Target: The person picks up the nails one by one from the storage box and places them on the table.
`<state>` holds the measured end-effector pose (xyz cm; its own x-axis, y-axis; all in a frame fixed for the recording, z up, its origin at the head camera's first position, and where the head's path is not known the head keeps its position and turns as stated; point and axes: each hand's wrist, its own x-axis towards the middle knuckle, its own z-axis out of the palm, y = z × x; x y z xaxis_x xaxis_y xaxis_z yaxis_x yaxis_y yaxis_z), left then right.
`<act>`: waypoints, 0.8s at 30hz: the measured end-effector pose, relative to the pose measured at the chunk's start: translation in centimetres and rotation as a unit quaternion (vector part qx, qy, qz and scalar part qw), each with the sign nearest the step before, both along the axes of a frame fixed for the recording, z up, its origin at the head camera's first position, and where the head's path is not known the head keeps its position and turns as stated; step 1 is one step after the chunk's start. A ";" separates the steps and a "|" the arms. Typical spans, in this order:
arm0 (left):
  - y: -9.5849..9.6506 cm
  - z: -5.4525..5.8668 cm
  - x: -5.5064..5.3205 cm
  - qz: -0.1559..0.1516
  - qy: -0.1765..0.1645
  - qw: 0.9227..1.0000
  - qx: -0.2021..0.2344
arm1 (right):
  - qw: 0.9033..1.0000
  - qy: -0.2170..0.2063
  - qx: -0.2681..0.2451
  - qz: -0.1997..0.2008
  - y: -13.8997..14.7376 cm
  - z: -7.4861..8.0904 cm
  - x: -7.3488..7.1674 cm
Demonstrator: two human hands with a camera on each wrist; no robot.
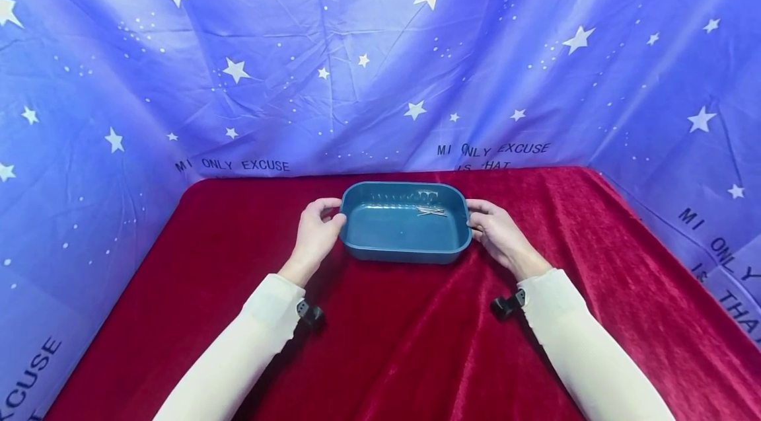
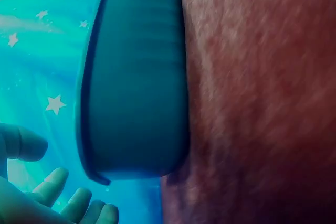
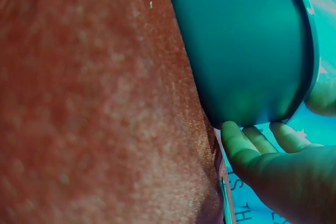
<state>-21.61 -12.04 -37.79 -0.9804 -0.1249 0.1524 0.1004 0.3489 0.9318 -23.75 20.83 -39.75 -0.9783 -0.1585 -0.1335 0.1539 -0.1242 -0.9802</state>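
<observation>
A blue-green plastic box [image 1: 404, 254] with rounded corners and an open top stands on the red cloth, ahead of me. Several thin silvery sticks [image 1: 431, 211] lie inside, toward its right end. At the left end is my left hand [image 1: 316, 228]; the left wrist view has its thumb and spread fingers [image 2: 76, 203] slightly apart from the wall. My right hand [image 1: 498, 232] is at the opposite end. There, fingertips [image 3: 229, 129] touch the outer wall, with the thumb [image 3: 321, 99] beside the rim. Neither wrist view shows the inside of the box.
A red velvety cloth [image 1: 238, 262] covers the table. Behind and to both sides hangs a blue curtain [image 1: 345, 97] with white stars and printed words. The right wrist view catches a thin, stick-like shape [image 3: 224, 198] near the cloth's edge, its kind unclear.
</observation>
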 end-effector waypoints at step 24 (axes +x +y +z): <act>3.6 6.4 -3.7 -0.198 0.054 0.943 -0.262 | 1.000 0.003 0.002 -0.004 0.3 -0.3 0.1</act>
<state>-25.33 -8.41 -31.39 -0.9099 0.3669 0.1932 0.4032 0.6737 0.6193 -23.63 21.08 -40.03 -0.9802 -0.1507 -0.1283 0.1473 -0.1221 -0.9815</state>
